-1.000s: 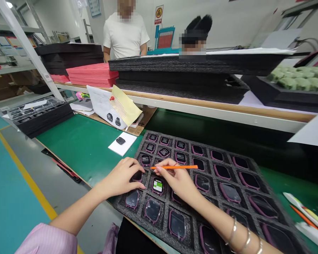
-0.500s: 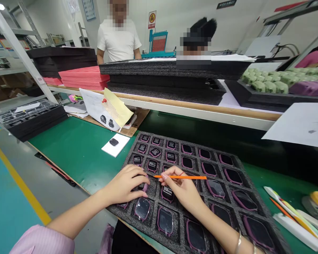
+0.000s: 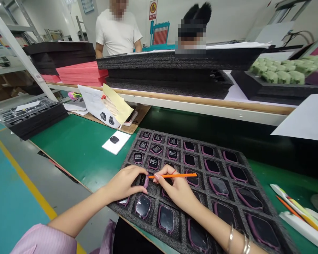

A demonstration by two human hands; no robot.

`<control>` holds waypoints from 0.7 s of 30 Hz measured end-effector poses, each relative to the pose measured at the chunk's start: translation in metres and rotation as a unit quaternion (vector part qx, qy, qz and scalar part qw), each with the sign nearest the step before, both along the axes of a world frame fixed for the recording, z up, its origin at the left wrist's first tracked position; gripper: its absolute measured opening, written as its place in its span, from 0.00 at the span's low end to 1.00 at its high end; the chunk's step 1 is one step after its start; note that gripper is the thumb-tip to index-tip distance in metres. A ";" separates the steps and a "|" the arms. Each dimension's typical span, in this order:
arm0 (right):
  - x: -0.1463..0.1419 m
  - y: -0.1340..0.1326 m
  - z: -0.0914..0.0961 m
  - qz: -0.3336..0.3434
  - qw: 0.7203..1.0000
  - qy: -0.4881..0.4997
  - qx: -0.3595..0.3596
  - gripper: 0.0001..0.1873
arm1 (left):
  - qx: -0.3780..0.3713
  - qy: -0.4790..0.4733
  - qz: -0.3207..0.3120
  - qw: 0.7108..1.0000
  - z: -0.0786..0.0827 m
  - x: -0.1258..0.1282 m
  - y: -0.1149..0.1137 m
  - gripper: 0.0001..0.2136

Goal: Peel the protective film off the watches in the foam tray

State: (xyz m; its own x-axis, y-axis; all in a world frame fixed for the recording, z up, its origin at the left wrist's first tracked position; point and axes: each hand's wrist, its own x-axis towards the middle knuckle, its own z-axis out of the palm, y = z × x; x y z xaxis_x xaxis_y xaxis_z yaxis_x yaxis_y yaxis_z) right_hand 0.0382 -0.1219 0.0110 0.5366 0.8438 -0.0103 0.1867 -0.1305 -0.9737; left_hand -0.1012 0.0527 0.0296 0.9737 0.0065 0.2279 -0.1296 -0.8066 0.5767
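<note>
Over rough foam (image 3: 151,191), a rounded watch (image 3: 146,181) is pinched by the left hand (image 3: 124,181), a thin stick (image 3: 187,175) by the right hand (image 3: 172,185).

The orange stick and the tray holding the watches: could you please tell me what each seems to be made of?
The orange stick is probably smooth plastic, judging by its even, bright color, though painted wood is possible. The tray looks like matte dark-gray foam, given its speckled, grainy surface.
</note>
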 end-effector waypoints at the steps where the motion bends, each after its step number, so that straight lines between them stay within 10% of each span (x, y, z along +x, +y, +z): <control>1: 0.000 0.000 0.000 0.001 1.000 -0.006 -0.001 0.24 | -0.006 0.010 0.007 1.000 0.001 0.000 0.000 0.24; 9: 0.024 -0.017 0.027 -0.098 0.994 -0.003 0.042 0.25 | 0.047 0.014 -0.031 0.998 0.026 0.024 -0.022 0.20; 14: 0.033 -0.034 0.033 -0.130 0.990 -0.001 0.061 0.30 | 0.136 -0.022 -0.173 0.975 0.006 0.045 -0.045 0.22; 21: 0.024 -0.045 0.012 -0.125 0.989 0.065 0.033 0.36 | 0.142 -0.075 -0.160 0.974 0.001 0.044 -0.037 0.19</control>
State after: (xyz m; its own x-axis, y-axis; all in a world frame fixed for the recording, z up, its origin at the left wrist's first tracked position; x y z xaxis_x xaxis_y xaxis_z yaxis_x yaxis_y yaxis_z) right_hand 0.0625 -0.1671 0.0227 0.7259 0.6865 -0.0431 0.0284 -0.0925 -0.9953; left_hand -0.0572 0.0157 0.0305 0.8711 -0.3752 0.3169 -0.4658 -0.8357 0.2908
